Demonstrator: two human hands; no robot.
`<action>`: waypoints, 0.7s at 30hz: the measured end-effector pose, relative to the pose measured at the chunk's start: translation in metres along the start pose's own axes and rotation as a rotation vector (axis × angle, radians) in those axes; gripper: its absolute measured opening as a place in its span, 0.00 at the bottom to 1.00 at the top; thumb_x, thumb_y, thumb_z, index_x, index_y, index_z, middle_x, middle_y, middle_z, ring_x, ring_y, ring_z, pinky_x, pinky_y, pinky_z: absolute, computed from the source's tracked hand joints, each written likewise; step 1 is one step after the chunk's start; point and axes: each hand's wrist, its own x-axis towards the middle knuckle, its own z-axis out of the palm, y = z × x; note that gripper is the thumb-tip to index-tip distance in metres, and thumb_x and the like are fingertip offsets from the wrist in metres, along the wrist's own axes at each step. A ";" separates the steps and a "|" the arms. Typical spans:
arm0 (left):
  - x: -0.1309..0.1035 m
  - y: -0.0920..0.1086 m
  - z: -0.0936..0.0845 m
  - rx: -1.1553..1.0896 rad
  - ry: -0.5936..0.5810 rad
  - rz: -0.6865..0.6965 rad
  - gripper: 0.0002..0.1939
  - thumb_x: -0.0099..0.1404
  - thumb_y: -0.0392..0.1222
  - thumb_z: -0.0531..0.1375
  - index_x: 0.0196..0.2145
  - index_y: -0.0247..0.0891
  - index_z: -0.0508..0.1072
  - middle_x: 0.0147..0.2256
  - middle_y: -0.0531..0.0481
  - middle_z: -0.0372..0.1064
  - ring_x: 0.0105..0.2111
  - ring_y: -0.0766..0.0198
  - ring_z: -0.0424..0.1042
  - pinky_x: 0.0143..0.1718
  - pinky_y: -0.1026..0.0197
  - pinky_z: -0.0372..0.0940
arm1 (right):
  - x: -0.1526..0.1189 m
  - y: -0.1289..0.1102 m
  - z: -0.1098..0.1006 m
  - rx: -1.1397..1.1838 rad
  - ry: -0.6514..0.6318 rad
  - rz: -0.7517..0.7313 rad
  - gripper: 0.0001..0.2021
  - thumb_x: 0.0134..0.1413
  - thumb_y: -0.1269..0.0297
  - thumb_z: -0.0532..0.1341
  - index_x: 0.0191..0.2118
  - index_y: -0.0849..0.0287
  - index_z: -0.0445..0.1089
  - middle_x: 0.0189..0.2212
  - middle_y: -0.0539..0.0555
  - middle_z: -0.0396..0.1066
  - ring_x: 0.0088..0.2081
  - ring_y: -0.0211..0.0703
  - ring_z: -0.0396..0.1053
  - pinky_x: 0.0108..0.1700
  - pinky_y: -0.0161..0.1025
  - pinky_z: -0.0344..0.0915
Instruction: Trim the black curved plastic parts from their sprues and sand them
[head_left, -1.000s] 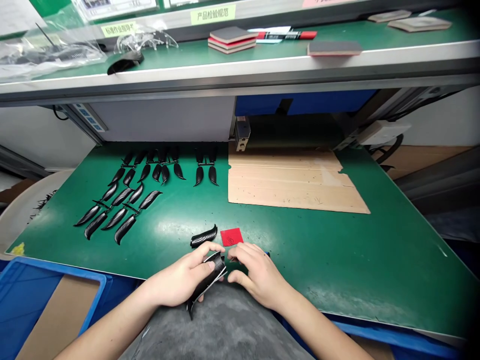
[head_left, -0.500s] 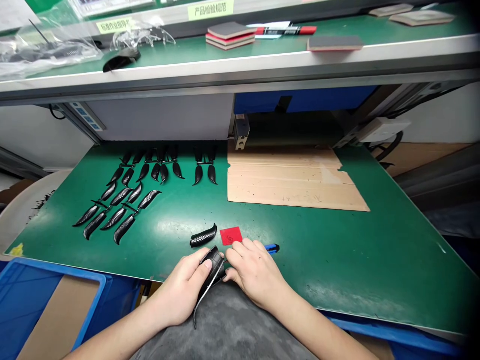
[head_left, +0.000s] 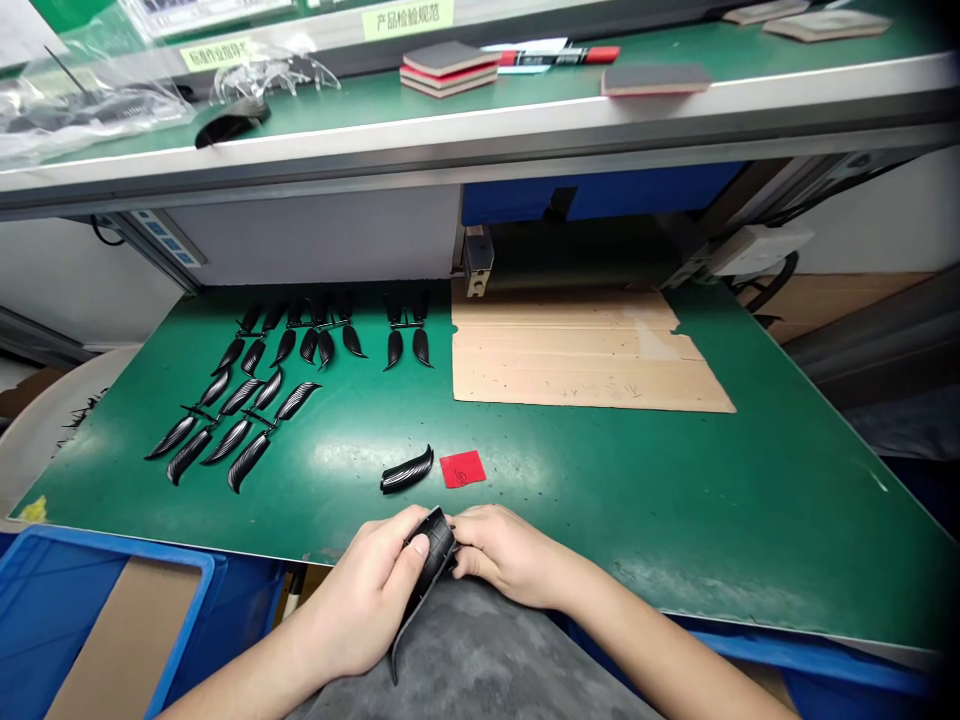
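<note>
My left hand (head_left: 375, 590) is wrapped around a curved black plastic shell (head_left: 435, 550), thumb on its hollow inner face and its pointed end hanging down toward my lap. At the shell's right edge, my right hand (head_left: 510, 555) is closed, thumb and fingertips pinched by the rim. A blue-and-black-handled tool showed behind this hand earlier; now the fingers hide it, and its old spot on the table is bare. Just beyond my hands lie a ribbed black curved piece (head_left: 407, 470) and a red square (head_left: 463, 469) with a handwritten mark.
Several joined pairs of black ribbed parts (head_left: 251, 420) lie at the table's left. A cardboard sheet (head_left: 585, 360) covers the back right. Above runs a shelf (head_left: 330, 130) with pads (head_left: 450, 68) and a red marker (head_left: 559, 56). A blue bin (head_left: 214, 575) stands lower left.
My right hand has lowered and turned at the shell's edge, and the blue tool end has gone out of sight. The shell has tilted slightly in my left hand. The view has shifted a little.
</note>
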 end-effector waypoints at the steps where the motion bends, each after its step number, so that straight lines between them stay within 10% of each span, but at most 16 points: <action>1: 0.000 0.000 0.000 -0.004 0.006 -0.004 0.19 0.70 0.51 0.44 0.50 0.44 0.68 0.46 0.49 0.71 0.44 0.59 0.65 0.46 0.59 0.58 | -0.002 0.002 0.000 0.174 -0.013 0.000 0.28 0.59 0.38 0.43 0.29 0.58 0.64 0.26 0.48 0.64 0.28 0.36 0.60 0.32 0.34 0.56; 5: -0.001 -0.007 0.001 -0.037 0.028 -0.052 0.22 0.69 0.53 0.45 0.55 0.47 0.66 0.54 0.50 0.67 0.51 0.55 0.62 0.52 0.56 0.57 | -0.010 0.015 0.000 0.463 0.130 0.084 0.28 0.57 0.36 0.45 0.28 0.58 0.62 0.22 0.46 0.59 0.25 0.35 0.57 0.28 0.34 0.56; 10: -0.001 -0.015 0.002 -0.135 0.071 -0.098 0.24 0.68 0.55 0.46 0.56 0.47 0.66 0.54 0.49 0.66 0.51 0.54 0.63 0.54 0.55 0.57 | -0.021 0.023 0.001 -0.123 0.452 0.269 0.10 0.60 0.56 0.56 0.34 0.57 0.67 0.29 0.51 0.68 0.32 0.39 0.64 0.35 0.38 0.60; 14: 0.006 -0.014 -0.002 -0.146 0.026 -0.059 0.23 0.68 0.52 0.48 0.57 0.45 0.63 0.52 0.47 0.67 0.49 0.55 0.65 0.53 0.55 0.58 | -0.025 0.001 0.006 -0.235 0.651 0.112 0.13 0.57 0.55 0.60 0.28 0.58 0.66 0.27 0.51 0.66 0.29 0.37 0.63 0.33 0.37 0.58; 18: 0.013 -0.014 -0.004 -0.100 -0.136 -0.074 0.26 0.67 0.48 0.51 0.61 0.49 0.53 0.46 0.50 0.71 0.47 0.58 0.68 0.52 0.55 0.59 | -0.023 -0.034 0.013 -0.556 0.511 -0.072 0.10 0.58 0.55 0.59 0.40 0.54 0.68 0.51 0.55 0.67 0.42 0.42 0.67 0.40 0.41 0.58; 21: 0.017 -0.015 -0.002 -0.091 -0.262 -0.091 0.29 0.67 0.48 0.52 0.63 0.50 0.48 0.50 0.50 0.69 0.51 0.59 0.66 0.56 0.56 0.55 | -0.023 -0.046 0.023 -0.697 0.358 -0.035 0.06 0.61 0.64 0.53 0.38 0.53 0.67 0.50 0.49 0.69 0.36 0.37 0.67 0.36 0.40 0.55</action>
